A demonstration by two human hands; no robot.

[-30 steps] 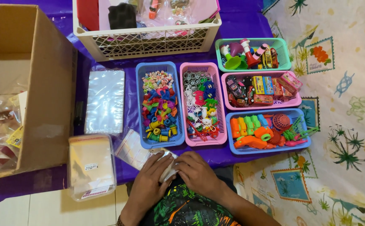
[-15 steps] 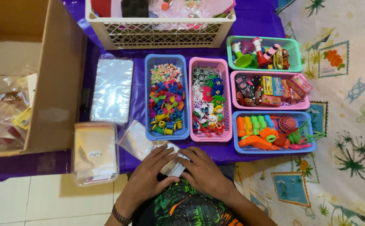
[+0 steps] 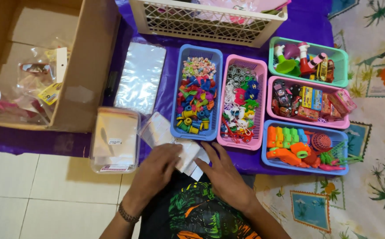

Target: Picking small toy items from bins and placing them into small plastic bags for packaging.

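Both of my hands rest at the near edge of a purple cloth (image 3: pixel 166 55). My left hand (image 3: pixel 155 170) and my right hand (image 3: pixel 222 170) together pinch a small clear plastic packet with white card inside (image 3: pixel 189 156). Just beyond the packet stand a blue basket of small colourful beads and tubes (image 3: pixel 197 95) and a pink basket of rings and little plastic toys (image 3: pixel 241 106). A loose clear bag (image 3: pixel 156 129) lies beside my left hand.
A stack of clear bags (image 3: pixel 115 139) and a shiny sheet bundle (image 3: pixel 140 75) lie on the left. A cardboard box (image 3: pixel 38 62) holds packed items. A white lattice crate (image 3: pixel 205 20) stands at the back. Three toy baskets, green (image 3: pixel 308 59), pink (image 3: pixel 309 102), blue (image 3: pixel 305 148), sit right.
The view has shifted downward and slightly left relative to the table. My hands stay on the small packet, with the left hand now lying more over it.
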